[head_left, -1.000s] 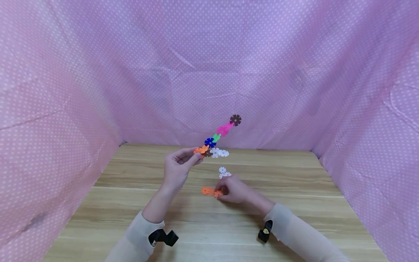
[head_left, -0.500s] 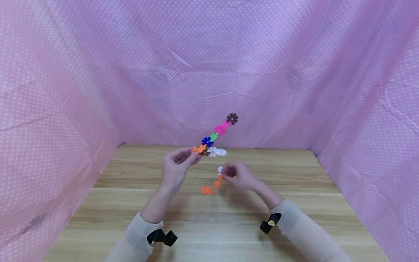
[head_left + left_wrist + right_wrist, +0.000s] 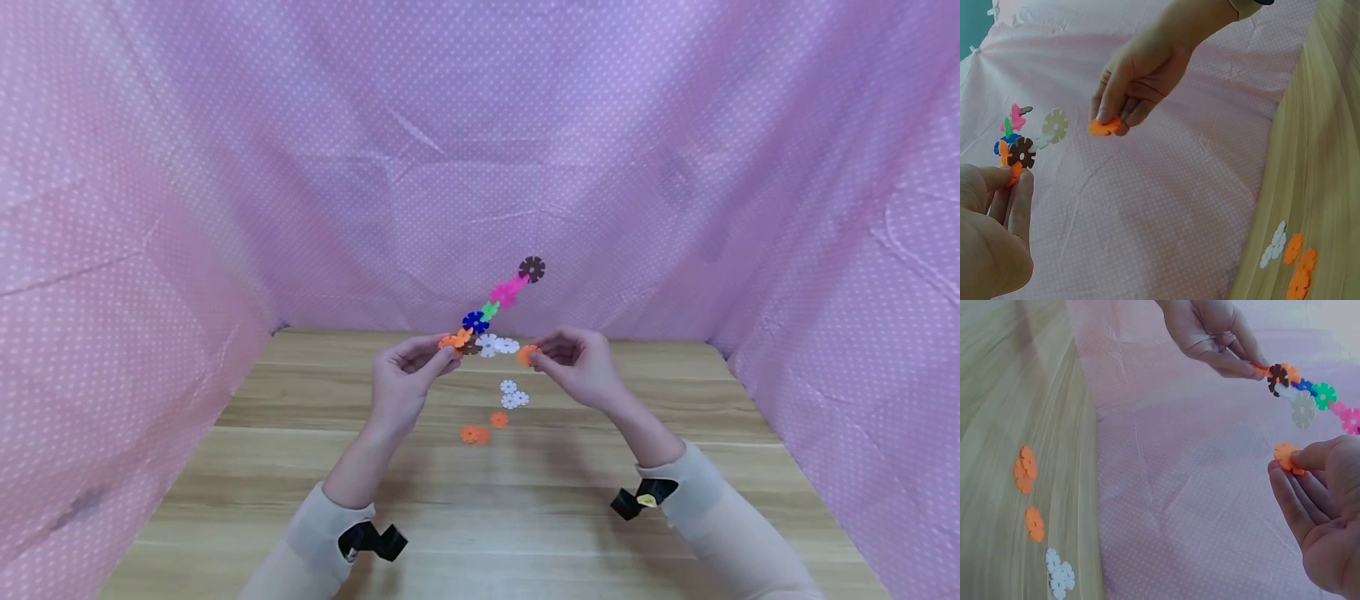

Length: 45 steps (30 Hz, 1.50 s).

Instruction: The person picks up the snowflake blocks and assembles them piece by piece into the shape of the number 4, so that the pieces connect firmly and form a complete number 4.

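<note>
left hand (image 3: 401, 383) pinches disc chain (image 3: 476, 322) by orange piece (image 3: 447, 342); head view: coloured branch (image 3: 507, 293) toward 2 o'clock, white branch (image 3: 487, 346) toward 3. right hand (image 3: 585, 367) pinches single orange disc (image 3: 527, 355), apart from chain, partly hidden in grip. loose discs (image 3: 513, 399) on desk (image 3: 487, 525), 6 o'clock. right wrist view crops dark end disc (image 3: 532, 269).

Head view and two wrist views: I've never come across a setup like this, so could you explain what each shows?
There is no machine: a person works with bare hands. One camera is worn on the head, looking forward and down; each wrist carries another, watching that hand's work. The left hand pinches a chain of joined flower-shaped discs in several colours. The right hand pinches an orange disc. On the wooden table lie three orange discs and three white discs.
</note>
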Available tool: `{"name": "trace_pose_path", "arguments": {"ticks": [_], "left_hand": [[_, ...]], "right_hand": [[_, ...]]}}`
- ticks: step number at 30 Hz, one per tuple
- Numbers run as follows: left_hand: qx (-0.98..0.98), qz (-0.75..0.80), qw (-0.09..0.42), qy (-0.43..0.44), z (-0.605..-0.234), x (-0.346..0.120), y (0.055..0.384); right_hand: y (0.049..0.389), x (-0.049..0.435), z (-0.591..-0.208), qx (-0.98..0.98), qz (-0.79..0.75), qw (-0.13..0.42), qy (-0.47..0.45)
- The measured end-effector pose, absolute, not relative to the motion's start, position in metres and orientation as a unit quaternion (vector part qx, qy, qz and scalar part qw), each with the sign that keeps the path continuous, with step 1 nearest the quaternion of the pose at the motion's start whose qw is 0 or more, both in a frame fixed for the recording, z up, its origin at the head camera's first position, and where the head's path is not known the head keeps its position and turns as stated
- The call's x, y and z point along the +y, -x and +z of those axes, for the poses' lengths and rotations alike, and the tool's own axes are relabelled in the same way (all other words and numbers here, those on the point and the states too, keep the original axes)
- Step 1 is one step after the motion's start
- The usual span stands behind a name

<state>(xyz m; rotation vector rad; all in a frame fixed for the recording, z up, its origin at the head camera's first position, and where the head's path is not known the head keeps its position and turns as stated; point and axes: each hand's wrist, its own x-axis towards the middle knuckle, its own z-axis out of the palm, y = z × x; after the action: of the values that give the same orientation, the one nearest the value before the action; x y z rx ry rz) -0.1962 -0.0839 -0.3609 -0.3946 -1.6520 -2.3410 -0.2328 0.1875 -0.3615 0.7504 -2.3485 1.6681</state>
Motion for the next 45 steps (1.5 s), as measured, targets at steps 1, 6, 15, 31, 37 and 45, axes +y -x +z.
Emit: {"name": "trace_pose_path", "arguments": {"ticks": [1,6,15,31,37,45], "left_hand": [[-0.566,-0.803,0.124,0.136,-0.361,-0.084,0.196],[-0.566,-0.805,0.120,0.131,-0.362,-0.084,0.196],[-0.574,-0.802,0.111,0.123,-0.364,-0.083,0.196],[-0.570,-0.804,0.111,0.126,-0.365,-0.083,0.198],[-0.569,-0.805,0.113,0.126,-0.365,-0.082,0.198],[-0.567,-0.808,0.107,0.124,-0.366,-0.081,0.198]], "right_hand": [[0.231,0.187,-0.360,-0.783,0.562,0.090,-0.252],[0.227,0.186,-0.355,-0.771,0.569,0.124,-0.260],[0.224,0.185,-0.352,-0.769,0.560,0.137,-0.277],[0.226,0.184,-0.352,-0.743,0.589,0.151,-0.282],[0.224,0.183,-0.350,-0.731,0.605,0.141,-0.283],[0.224,0.183,-0.351,-0.722,0.616,0.140,-0.284]]}}
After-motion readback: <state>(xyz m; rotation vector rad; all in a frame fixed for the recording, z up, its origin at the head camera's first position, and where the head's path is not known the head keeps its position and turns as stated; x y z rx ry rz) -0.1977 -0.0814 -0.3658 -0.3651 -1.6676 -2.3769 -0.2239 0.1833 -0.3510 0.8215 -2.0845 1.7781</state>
